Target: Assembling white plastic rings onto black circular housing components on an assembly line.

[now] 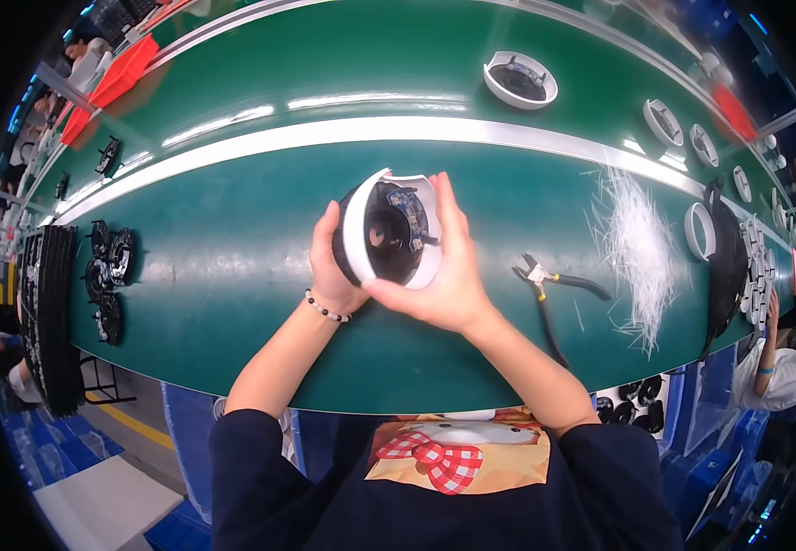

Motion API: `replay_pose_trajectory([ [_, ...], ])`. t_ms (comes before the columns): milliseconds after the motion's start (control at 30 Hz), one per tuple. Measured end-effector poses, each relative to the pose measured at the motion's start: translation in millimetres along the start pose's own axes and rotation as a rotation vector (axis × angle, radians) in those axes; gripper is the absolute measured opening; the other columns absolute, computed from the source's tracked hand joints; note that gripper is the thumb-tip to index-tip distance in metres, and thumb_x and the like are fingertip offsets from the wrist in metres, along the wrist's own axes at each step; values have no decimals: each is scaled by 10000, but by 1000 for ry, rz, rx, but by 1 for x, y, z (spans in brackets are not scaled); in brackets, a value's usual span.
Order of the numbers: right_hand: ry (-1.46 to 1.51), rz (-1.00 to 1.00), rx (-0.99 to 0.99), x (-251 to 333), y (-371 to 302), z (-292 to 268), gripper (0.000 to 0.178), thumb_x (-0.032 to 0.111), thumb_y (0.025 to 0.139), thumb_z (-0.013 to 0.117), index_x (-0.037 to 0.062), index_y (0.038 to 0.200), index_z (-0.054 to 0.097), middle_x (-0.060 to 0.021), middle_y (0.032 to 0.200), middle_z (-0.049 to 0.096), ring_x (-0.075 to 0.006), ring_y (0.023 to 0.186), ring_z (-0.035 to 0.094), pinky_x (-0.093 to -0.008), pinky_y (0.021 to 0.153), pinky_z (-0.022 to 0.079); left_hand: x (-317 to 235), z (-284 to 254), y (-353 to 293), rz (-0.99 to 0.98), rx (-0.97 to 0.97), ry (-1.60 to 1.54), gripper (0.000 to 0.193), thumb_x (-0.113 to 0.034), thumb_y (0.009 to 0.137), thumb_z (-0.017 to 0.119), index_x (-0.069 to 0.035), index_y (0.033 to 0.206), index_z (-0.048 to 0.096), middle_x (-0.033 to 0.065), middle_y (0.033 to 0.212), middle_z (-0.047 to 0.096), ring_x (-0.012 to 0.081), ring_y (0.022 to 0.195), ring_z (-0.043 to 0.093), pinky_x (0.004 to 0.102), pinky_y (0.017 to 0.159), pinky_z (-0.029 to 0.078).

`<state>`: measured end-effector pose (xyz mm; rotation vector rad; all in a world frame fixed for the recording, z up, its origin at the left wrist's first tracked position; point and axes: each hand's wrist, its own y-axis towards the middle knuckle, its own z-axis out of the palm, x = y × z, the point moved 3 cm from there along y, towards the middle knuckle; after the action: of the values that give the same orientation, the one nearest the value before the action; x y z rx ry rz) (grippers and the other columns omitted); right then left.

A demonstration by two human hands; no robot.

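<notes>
Between my two hands, above the green bench, I hold a round white plastic housing (pixel 354 230) with a black inside and a small blue circuit board (pixel 404 204) near its upper right. My left hand (pixel 332 262) wraps its left and lower side. On its right, my right hand (pixel 450 262) grips the rim, with the thumb across the bottom edge and the fingers pointing up. The housing is tilted, and its open side partly faces me. To the right of my right hand lie diagonal cutters (pixel 538 274) with black and yellow handles, their jaws apart.
Thin clear plastic strips (pixel 637 257) are heaped right of the cutters. Beyond them stand a white ring (pixel 699 231) and a black bag-like thing (pixel 727 266). Black round parts (pixel 109 275) sit at left. A white housing (pixel 521 81) rests on the far green belt (pixel 370 55). Another person (pixel 774 367) works at right.
</notes>
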<state>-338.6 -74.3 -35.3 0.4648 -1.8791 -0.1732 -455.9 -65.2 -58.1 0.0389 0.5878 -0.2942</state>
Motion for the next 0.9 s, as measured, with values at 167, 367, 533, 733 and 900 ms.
replay_pose_trajectory([
  [167, -189, -84, 30, -3, 3, 2, 1194, 371, 487, 778, -124, 1289, 46, -262, 1256, 286, -397, 1143, 289, -463, 965, 256, 7, 1, 0, 17, 21, 52, 713, -607, 830, 211, -80, 1303, 290, 111, 1246, 423, 231, 1132, 430, 368, 957, 355],
  [367, -252, 32, 103, -2, 8, -3, 1187, 383, 458, 771, -152, 1270, 90, -279, 1244, 300, -407, 1128, 305, -435, 964, 287, 4, -1, 0, -75, -28, 216, 835, -706, 783, 170, -49, 1268, 342, 126, 1216, 449, 224, 1111, 454, 359, 935, 388],
  [533, -247, -115, 192, 2, 14, -10, 1150, 345, 463, 782, -108, 1290, 124, -248, 1213, 366, -382, 1142, 328, -435, 962, 295, -6, -5, -1, -156, -17, 177, 820, -693, 793, 185, -27, 1221, 399, 119, 1142, 505, 205, 1028, 514, 344, 878, 442],
  [733, -236, -213, 135, 3, 17, -6, 1146, 343, 458, 776, -71, 1310, 129, -261, 1256, 312, -401, 1152, 314, -455, 966, 277, -13, -1, 3, -160, 54, 53, 504, -400, 826, 407, -15, 1148, 455, 109, 1018, 553, 204, 916, 557, 330, 809, 475],
  [900, -200, -296, -94, -11, 13, -24, 1187, 447, 476, 774, -23, 1337, 106, -266, 1326, 206, -436, 1195, 250, -486, 993, 214, -5, 27, 25, -162, 38, 36, 458, -216, 741, 486, 11, 1139, 465, 121, 933, 574, 235, 874, 555, 359, 803, 463],
])
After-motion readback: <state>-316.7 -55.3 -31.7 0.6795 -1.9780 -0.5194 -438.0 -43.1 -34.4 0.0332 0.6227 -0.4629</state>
